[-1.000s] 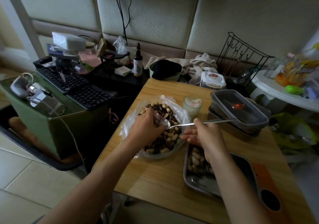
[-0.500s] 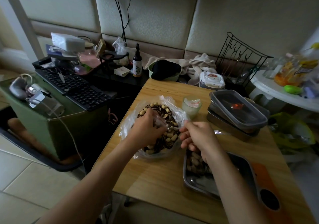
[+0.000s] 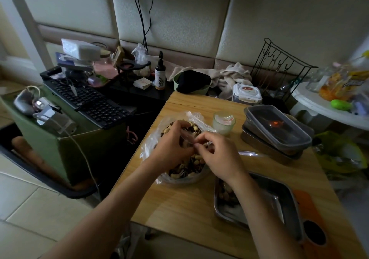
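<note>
We're pinching the bag of nuts (image 3: 149, 149) with left hand (image 3: 172, 149) and right hand (image 3: 218, 157), bag sitting right under both.

Spoon (image 3: 250, 154) bowl hidden under right hand (image 3: 218, 157); what fingers (image 3: 201, 139) pinch over bag (image 3: 151, 139) unclear; forearm (image 3: 265, 208) covers much of tray (image 3: 283, 198).

Padded cream wall panels (image 3: 169, 19) back the wooden worktop (image 3: 185, 204); pale tiled floor (image 3: 30, 208) at left; dim light.
</note>
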`<state>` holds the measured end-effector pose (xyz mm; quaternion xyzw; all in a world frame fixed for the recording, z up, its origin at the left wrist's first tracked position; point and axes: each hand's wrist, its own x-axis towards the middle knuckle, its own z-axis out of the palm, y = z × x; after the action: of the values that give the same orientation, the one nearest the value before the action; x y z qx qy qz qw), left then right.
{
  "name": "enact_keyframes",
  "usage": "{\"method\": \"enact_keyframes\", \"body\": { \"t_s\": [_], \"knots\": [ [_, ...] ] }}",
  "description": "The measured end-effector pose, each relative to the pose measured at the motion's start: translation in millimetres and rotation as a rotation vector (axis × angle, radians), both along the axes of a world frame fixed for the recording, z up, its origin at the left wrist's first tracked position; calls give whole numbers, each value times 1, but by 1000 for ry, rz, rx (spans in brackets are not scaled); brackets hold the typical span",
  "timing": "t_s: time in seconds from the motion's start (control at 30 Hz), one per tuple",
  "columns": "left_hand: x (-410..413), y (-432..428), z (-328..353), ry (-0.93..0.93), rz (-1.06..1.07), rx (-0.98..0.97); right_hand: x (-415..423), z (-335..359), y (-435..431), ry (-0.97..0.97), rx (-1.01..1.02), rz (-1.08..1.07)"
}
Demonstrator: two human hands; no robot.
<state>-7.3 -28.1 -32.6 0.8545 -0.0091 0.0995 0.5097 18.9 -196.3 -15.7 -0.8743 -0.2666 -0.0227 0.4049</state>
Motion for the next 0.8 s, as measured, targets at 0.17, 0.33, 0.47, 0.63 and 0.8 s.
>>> {"method": "enact_keyframes", "body": {
  "t_s": [0.17,0.33,0.47,0.63,0.8],
  "knots": [
    [-1,5,-4,32,-39,-33,2,-1,1,-266,-126,5],
    [-2,7,-1,68,-30,-100,0,7,-3,-201,14,41],
    [-1,8,0,157,-48,-117,3,4,-5,-253,-65,-36],
    [-6,5,8,203,-116,-290,4,7,-8,-147,56,-14],
    [-8,5,14,259,-111,-454,4,8,-8,-8,165,-73]
  ]
}}
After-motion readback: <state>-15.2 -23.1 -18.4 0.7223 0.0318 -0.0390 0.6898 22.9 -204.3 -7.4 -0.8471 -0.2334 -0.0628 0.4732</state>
